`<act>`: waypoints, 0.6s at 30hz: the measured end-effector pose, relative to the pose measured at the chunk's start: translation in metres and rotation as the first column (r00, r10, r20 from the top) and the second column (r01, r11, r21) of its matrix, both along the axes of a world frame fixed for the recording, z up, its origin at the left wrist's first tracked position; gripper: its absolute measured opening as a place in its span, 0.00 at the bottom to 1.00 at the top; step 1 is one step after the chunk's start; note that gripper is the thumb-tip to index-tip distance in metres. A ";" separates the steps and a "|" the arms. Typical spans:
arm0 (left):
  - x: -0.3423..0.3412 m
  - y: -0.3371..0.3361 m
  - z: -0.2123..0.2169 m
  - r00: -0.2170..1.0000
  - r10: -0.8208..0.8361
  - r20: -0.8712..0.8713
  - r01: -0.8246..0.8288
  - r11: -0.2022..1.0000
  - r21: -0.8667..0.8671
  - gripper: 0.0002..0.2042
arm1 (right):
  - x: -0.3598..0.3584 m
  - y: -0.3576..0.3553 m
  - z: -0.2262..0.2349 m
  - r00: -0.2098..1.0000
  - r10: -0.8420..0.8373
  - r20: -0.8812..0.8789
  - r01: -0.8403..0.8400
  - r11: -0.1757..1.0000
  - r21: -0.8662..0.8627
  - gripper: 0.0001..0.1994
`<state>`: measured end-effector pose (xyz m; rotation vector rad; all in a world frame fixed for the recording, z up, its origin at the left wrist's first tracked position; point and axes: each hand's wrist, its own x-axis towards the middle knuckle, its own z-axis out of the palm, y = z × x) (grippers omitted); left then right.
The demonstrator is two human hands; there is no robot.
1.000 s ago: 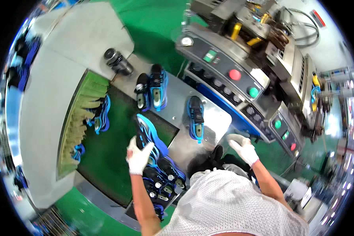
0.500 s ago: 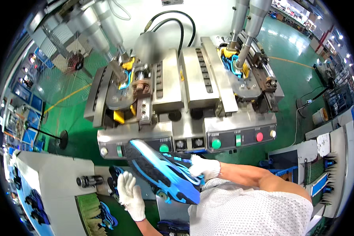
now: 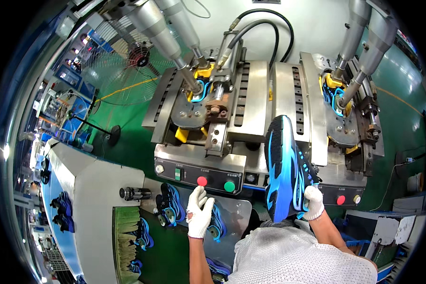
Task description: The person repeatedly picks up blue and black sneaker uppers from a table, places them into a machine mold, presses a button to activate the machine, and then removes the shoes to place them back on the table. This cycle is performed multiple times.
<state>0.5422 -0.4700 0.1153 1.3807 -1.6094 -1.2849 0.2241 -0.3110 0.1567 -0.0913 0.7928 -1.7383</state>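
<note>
A blue and black sneaker (image 3: 280, 168) is held up by my gloved right hand (image 3: 314, 203), toe up, its sole turned to the left. The fingers grip its upper near the heel. My gloved left hand (image 3: 200, 213) holds nothing, its fingers apart. Its fingertip is at the red button (image 3: 202, 181) on the left control panel (image 3: 189, 173); whether it presses cannot be told. Just behind that hand is another blue sneaker (image 3: 217, 222), partly hidden by it. To the left stand more sneakers (image 3: 170, 204) of the same kind.
A two-station press (image 3: 251, 99) stands ahead, with blue shoes clamped under metal rods (image 3: 190, 78) on both sides. A green button (image 3: 229, 186) is right of the red one. On the left, a light-coloured housing (image 3: 94, 199) has a bristle-curtained opening with sneakers in it. A fan (image 3: 138, 56) stands behind.
My right hand has swung the sneaker from a slanted position to upright. My left hand has moved forward to the red button. The view has shifted left.
</note>
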 end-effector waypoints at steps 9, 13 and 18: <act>0.029 -0.008 0.016 0.999 0.020 -0.036 -0.022 0.999 -0.045 0.28 | 0.035 0.008 0.019 0.999 0.010 0.041 -0.008 0.998 -0.059 0.18; 0.020 -0.029 0.040 0.993 -0.113 0.025 0.115 0.951 -0.288 0.24 | 0.043 0.005 0.021 0.999 0.027 0.025 -0.026 0.999 -0.041 0.24; -0.024 -0.092 0.077 0.966 -0.150 0.209 0.240 0.817 -0.524 0.19 | 0.041 -0.010 0.030 0.999 0.037 -0.031 -0.040 0.996 -0.085 0.27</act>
